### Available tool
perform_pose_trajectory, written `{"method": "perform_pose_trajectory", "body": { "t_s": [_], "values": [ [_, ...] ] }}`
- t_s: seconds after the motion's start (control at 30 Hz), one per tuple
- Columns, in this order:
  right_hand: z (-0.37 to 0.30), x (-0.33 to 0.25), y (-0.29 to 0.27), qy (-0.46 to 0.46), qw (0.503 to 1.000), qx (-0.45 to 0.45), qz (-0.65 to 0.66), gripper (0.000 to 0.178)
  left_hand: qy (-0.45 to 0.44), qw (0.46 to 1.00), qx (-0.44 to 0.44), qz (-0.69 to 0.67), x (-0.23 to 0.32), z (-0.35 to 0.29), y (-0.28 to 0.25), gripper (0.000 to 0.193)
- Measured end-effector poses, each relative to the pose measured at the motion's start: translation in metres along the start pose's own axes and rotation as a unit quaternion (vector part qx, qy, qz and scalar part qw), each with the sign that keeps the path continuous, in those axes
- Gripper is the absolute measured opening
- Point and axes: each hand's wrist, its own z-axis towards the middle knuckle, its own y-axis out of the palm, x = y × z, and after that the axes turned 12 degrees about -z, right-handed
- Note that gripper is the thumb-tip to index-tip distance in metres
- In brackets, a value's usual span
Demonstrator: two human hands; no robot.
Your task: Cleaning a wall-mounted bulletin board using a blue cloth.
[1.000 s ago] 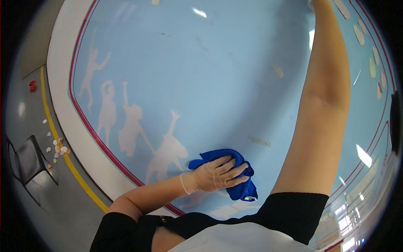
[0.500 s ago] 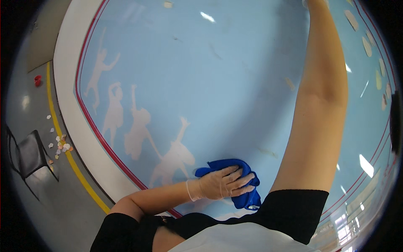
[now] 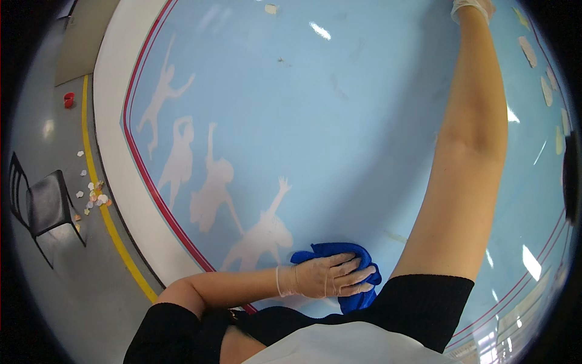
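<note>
My left hand [image 3: 326, 276], in a thin see-through glove, holds a bunched blue cloth [image 3: 348, 249] against a large light-blue board [image 3: 327, 151]. The fingers bend over the cloth, pressing it onto the board close to my body. Just left of it, pale silhouettes of leaping figures [image 3: 262, 239] mark the surface. My right arm stretches far up over the board; its gloved hand [image 3: 474, 8] shows only in part at the top edge. Its fingers are cut off, so what it holds or touches is hidden.
A white border with a red line [image 3: 140, 155] edges the board. Pale patches [image 3: 527, 52] and a yellowish one [image 3: 521, 17] lie at the far right. On the grey floor at left are a black chair [image 3: 48, 203], scattered paper pieces [image 3: 97, 195] and a red bucket [image 3: 68, 101].
The view has shifted a little, so the board and chair appear farther right. My left hand and the cloth sit slightly lower and to the right; more of my right glove shows.
</note>
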Motion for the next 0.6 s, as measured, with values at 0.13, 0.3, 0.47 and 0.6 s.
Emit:
{"method": "perform_pose_trajectory", "body": {
  "t_s": [0.13, 0.3, 0.47, 0.6],
  "values": [
    [-0.031, -0.020, -0.059, -0.009, 0.987, -0.064, 0.149, 0.048, -0.008, 1.000, 0.012, -0.006, 0.000, -0.005, -0.001, 0.026],
    [-0.021, -0.010, -0.037, -0.057, 0.986, -0.028, 0.151, 0.060, 0.006, 1.000, -0.002, -0.017, 0.000, -0.002, -0.013, 0.028],
    [-0.006, 0.034, 0.010, -0.071, 0.938, 0.037, 0.338, 0.049, 0.052, 0.997, -0.046, -0.033, -0.013, -0.007, -0.039, 0.039],
    [0.001, 0.070, 0.009, -0.079, 0.885, 0.098, 0.449, 0.044, -0.025, 0.999, 0.011, -0.044, -0.046, -0.014, -0.096, 0.041]
  ]
}}
